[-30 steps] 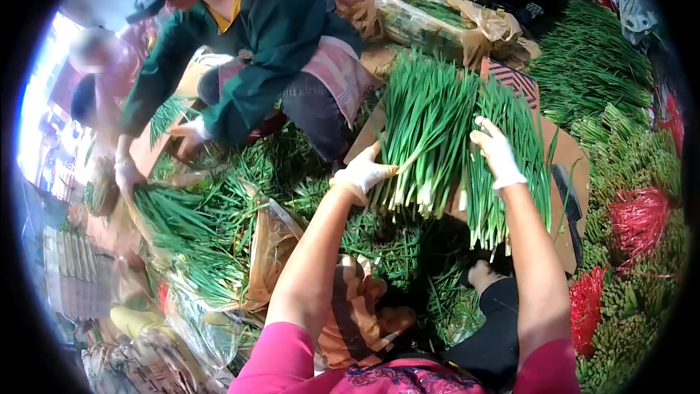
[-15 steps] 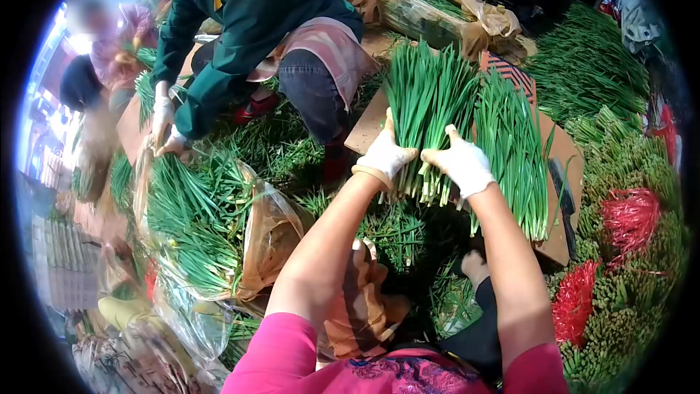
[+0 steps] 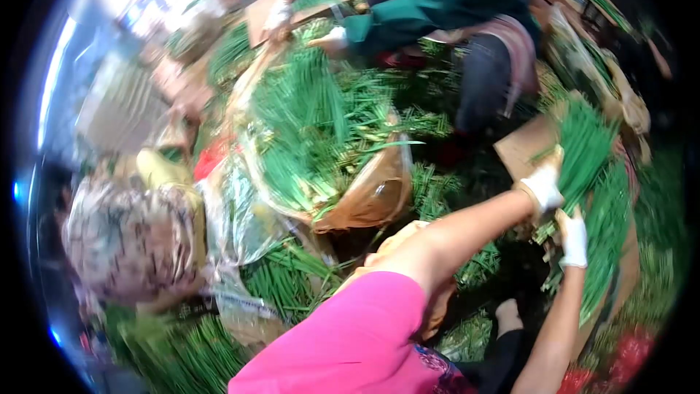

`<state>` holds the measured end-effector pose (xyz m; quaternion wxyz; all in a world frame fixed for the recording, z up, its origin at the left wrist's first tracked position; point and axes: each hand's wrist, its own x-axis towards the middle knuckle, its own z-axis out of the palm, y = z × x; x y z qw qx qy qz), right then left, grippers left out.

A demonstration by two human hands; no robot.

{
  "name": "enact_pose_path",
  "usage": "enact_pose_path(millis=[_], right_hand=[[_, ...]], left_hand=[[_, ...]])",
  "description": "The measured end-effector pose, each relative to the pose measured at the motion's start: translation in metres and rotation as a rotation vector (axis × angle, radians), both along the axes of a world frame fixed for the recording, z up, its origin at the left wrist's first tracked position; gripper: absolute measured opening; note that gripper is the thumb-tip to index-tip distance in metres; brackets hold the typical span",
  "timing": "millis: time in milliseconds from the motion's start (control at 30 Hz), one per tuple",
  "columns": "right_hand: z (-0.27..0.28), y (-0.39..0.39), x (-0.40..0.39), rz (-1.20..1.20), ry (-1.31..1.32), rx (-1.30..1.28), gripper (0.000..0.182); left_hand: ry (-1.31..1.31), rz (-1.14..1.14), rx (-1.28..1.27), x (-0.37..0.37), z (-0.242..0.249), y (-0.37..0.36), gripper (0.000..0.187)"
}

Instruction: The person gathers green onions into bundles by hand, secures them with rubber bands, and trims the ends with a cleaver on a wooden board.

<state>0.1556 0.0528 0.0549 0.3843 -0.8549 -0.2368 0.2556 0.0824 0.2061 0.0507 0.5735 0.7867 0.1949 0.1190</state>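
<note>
Both of my hands wear white gloves and sit at the right of the view. My left hand [image 3: 544, 185] grips a bunch of garlic chives [image 3: 585, 142] near its pale stem ends, the leaves pointing up and away. Close below it, my right hand [image 3: 574, 239] is closed at the lower part of the same bunch. Its fingertips are partly smeared by motion. A second pile of chives [image 3: 607, 230] lies just right of my hands on a brown board [image 3: 521, 147].
A large plastic-lined bag [image 3: 375, 193] full of loose chives [image 3: 306, 117] stands left of my arm. Across from me a co-worker in a green sleeve [image 3: 408, 25] reaches a gloved hand [image 3: 332, 40] to it. Red ties [image 3: 633, 356] lie lower right; patterned cloth [image 3: 131, 241] is at left.
The view has swung left, so my hands and the chives now appear farther right. My hands still hold the bunch. The co-worker's hands remain at the bag.
</note>
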Motion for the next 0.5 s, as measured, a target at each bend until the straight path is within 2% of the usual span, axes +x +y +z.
enact_pose_path(millis=[33, 67, 167, 200, 267, 300, 333, 400, 467, 500], right_hand=[[0.032, 0.010, -0.029, -0.121, 0.239, 0.127, 0.032], [0.026, 0.006, -0.021, -0.083, 0.190, 0.100, 0.030], [0.012, -0.026, 0.007, 0.051, -0.134, -0.053, 0.024], [0.053, -0.013, -0.026, -0.148, 0.178, 0.017, 0.021], [0.062, -0.020, -0.041, -0.235, 0.113, 0.034, 0.018], [0.080, -0.024, -0.055, -0.108, 0.184, 0.063, 0.023], [0.069, -0.034, -0.052, -0.190, 0.261, 0.112, 0.027], [0.062, -0.058, -0.070, -0.067, -0.007, 0.068, 0.026], [0.027, -0.082, -0.070, -0.066, -0.016, 0.189, 0.022], [0.055, -0.079, -0.090, -0.001, 0.082, 0.031, 0.039]], left_hand=[[0.074, -0.036, -0.015, 0.002, 0.000, 0.006, 0.105], [0.145, -0.090, -0.038, 0.001, 0.004, 0.010, 0.107], [0.236, -0.096, 0.144, -0.007, 0.015, 0.017, 0.113], [0.262, -0.083, 0.130, -0.015, 0.021, 0.022, 0.112], [0.305, -0.064, 0.102, -0.033, 0.039, 0.027, 0.112], [0.265, -0.015, 0.147, -0.041, 0.039, 0.029, 0.112], [0.234, 0.014, 0.160, -0.052, 0.045, 0.034, 0.109], [0.129, 0.081, 0.191, -0.067, 0.040, 0.048, 0.104], [0.047, 0.118, 0.241, -0.119, 0.057, 0.057, 0.088], [0.013, 0.096, 0.299, -0.140, 0.048, 0.066, 0.082]])
